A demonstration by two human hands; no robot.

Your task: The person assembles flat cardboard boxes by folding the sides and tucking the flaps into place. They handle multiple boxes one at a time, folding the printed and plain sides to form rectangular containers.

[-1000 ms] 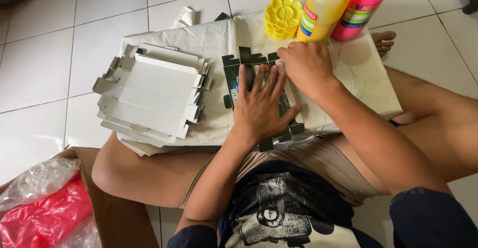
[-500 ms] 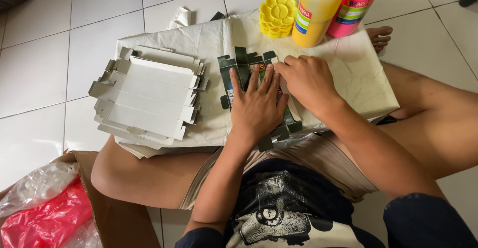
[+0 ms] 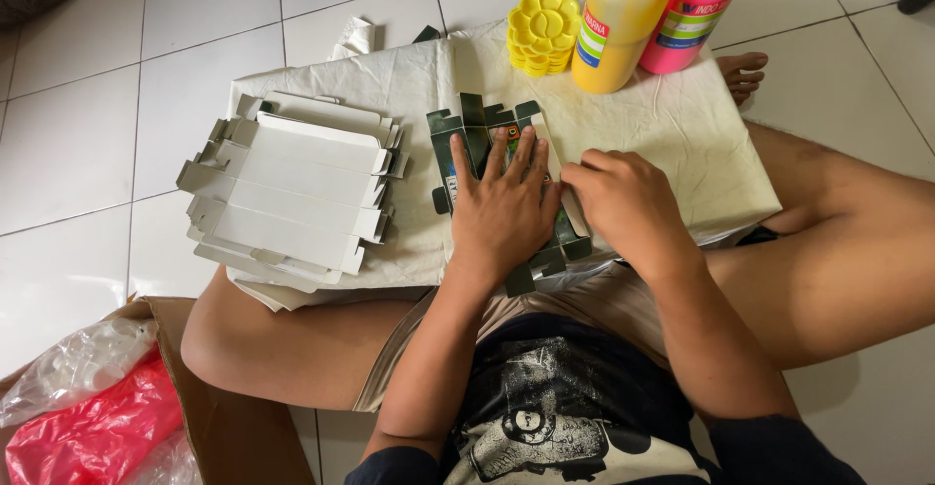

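Dark green card, printed side up, is seen in the head view as a flattened carton blank [image 3: 487, 130] lying on a cream cloth-covered board [image 3: 672, 144] that is rested across the person's lap. The blank's long axis is run from the far edge of the board toward the body, with its notched tabs shown at the far end and at the near end. The left hand [image 3: 502, 207] is laid flat upon the middle of the blank, palm down and fingers spread and pointed away from the body; nothing is gripped, the card is only pressed down. The right hand [image 3: 623, 203] is set just beside it, at the blank's right long edge, knuckles raised and fingers curled inward toward the left hand; whether a flap is pinched under those fingers cannot be told, since the fingertips are hidden. Both forearms are brought in from the body, the right one angled across the board. Of the two, the left hand is the one squarely over the blank.

Left of the blank, on the same board, a stack of white carton blanks [image 3: 287, 193] is kept apart. Beyond the blank, at the board's far edge, a yellow flower-shaped palette [image 3: 541, 32], a yellow bottle [image 3: 618, 27] and a pink bottle [image 3: 696, 8] are stood together.
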